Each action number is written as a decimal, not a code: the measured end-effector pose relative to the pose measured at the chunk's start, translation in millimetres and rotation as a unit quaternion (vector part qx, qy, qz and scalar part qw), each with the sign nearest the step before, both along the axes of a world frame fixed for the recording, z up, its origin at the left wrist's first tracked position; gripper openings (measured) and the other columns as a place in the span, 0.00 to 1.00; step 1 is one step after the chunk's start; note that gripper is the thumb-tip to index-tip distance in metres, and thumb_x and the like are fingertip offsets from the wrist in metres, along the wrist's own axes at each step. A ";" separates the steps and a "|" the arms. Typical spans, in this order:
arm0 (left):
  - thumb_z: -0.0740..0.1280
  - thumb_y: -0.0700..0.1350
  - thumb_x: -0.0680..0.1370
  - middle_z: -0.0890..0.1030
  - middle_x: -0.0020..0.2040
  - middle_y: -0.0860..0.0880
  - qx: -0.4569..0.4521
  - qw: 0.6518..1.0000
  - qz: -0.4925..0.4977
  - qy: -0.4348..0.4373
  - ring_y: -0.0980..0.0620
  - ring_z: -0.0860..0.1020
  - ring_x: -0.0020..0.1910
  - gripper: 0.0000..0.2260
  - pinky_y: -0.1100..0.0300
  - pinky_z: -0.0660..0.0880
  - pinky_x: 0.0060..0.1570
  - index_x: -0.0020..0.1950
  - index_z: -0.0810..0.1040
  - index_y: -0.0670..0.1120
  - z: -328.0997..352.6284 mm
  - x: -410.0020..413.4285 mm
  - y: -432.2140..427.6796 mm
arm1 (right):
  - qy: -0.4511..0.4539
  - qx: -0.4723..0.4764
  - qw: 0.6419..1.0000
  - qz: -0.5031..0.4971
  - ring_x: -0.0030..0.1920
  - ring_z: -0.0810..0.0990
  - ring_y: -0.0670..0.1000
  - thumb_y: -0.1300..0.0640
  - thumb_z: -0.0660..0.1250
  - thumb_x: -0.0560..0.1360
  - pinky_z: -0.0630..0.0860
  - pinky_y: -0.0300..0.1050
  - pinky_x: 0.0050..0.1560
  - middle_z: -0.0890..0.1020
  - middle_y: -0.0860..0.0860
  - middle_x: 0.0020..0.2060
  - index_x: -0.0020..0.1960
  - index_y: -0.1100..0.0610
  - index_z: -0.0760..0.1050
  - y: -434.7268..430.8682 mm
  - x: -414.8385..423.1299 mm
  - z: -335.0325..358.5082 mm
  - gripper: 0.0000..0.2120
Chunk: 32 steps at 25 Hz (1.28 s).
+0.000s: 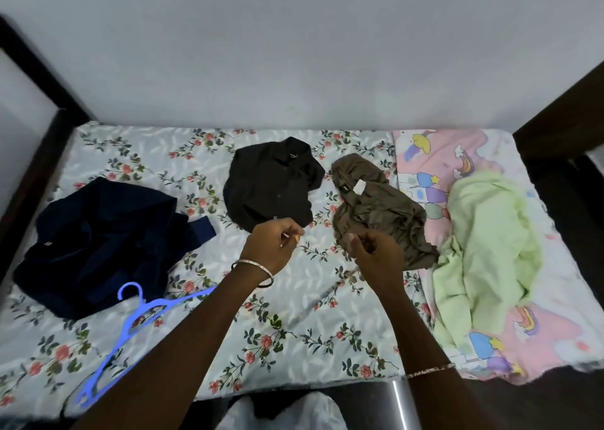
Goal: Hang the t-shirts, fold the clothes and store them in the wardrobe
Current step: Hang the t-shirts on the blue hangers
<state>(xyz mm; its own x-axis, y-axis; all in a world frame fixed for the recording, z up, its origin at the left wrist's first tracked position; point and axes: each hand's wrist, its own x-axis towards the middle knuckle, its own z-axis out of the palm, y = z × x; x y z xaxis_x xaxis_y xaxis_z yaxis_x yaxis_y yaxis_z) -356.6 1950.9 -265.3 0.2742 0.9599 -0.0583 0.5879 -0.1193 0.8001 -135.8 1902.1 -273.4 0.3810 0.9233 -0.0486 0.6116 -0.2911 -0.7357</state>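
A crumpled black shirt [271, 187] lies mid-bed, a brown garment [376, 207] with a white tag to its right, and a navy garment [98, 243] to the left. Blue plastic hangers [130, 328] lie at the near left, partly under my left forearm. My left hand [271, 246] hovers just in front of the black shirt with curled fingers, and I see nothing in it. With its fingers curled too, my right hand [376, 256] is at the brown garment's near edge; whether it grips the cloth is unclear.
The bed has a floral sheet [261, 325]. At the right a rumpled light green cloth [483, 249] sits on a pink cartoon blanket [441, 155]. A dark bed frame [39, 155] runs along the left and a grey wall stands behind.
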 end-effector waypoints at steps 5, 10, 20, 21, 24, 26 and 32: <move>0.67 0.38 0.76 0.84 0.44 0.55 -0.034 0.999 -0.013 0.019 0.56 0.81 0.42 0.08 0.57 0.79 0.48 0.49 0.84 0.48 -47.5 71.4 53.8 | -0.018 -0.054 0.998 -0.029 0.33 0.76 0.53 0.52 0.71 0.77 0.64 0.42 0.33 0.77 0.49 0.27 0.36 0.56 0.77 48.4 78.5 -47.6 0.14; 0.64 0.43 0.75 0.85 0.47 0.52 -0.062 0.998 0.017 0.017 0.52 0.82 0.45 0.09 0.52 0.80 0.48 0.49 0.83 0.48 -106.7 135.6 108.6 | -0.024 -0.110 0.993 -0.028 0.42 0.82 0.61 0.45 0.65 0.72 0.72 0.46 0.41 0.84 0.58 0.36 0.42 0.62 0.82 126.8 152.3 -130.4 0.20; 0.66 0.38 0.78 0.84 0.50 0.51 -0.076 0.994 0.063 0.037 0.56 0.80 0.45 0.08 0.67 0.76 0.48 0.53 0.83 0.46 -214.0 198.8 177.9 | -0.030 -0.279 0.949 0.145 0.54 0.80 0.66 0.61 0.66 0.76 0.74 0.51 0.52 0.81 0.62 0.57 0.80 0.50 0.57 248.0 192.0 -274.3 0.35; 0.66 0.39 0.78 0.84 0.50 0.52 -0.074 0.994 0.065 0.040 0.58 0.79 0.44 0.08 0.72 0.74 0.46 0.53 0.83 0.47 -220.4 200.1 180.7 | -0.030 -0.290 0.944 0.155 0.56 0.79 0.65 0.60 0.66 0.77 0.74 0.51 0.53 0.80 0.60 0.59 0.80 0.50 0.56 257.3 192.9 -285.9 0.36; 0.67 0.40 0.79 0.84 0.49 0.52 -0.070 0.994 0.074 0.035 0.57 0.80 0.44 0.06 0.66 0.77 0.47 0.53 0.83 0.47 -228.5 199.5 182.3 | -0.087 -0.310 0.933 0.159 0.61 0.76 0.66 0.55 0.69 0.76 0.73 0.54 0.57 0.77 0.64 0.62 0.72 0.57 0.68 272.9 196.0 -306.9 0.26; 0.67 0.40 0.78 0.84 0.48 0.53 -0.077 0.993 0.079 0.030 0.54 0.81 0.45 0.06 0.57 0.79 0.49 0.52 0.83 0.47 -226.8 195.1 178.3 | -0.111 -0.299 0.936 0.145 0.57 0.78 0.66 0.52 0.71 0.75 0.74 0.53 0.53 0.80 0.65 0.55 0.58 0.62 0.76 269.8 192.9 -304.7 0.17; 0.68 0.38 0.77 0.83 0.47 0.55 -0.069 0.992 0.109 0.015 0.56 0.81 0.45 0.07 0.60 0.78 0.48 0.51 0.83 0.48 -191.7 182.3 176.7 | -0.054 -0.078 0.986 0.134 0.42 0.75 0.59 0.50 0.71 0.76 0.59 0.45 0.38 0.73 0.53 0.38 0.39 0.56 0.71 230.7 163.5 -240.2 0.14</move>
<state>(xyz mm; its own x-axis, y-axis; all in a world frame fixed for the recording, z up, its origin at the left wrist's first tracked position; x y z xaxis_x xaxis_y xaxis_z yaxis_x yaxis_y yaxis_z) -174.4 2127.6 -457.0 0.0582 0.9786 -0.1974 0.6112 0.1214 0.7821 27.7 2132.8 -513.6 0.1342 0.9761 -0.1712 0.7547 -0.2126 -0.6207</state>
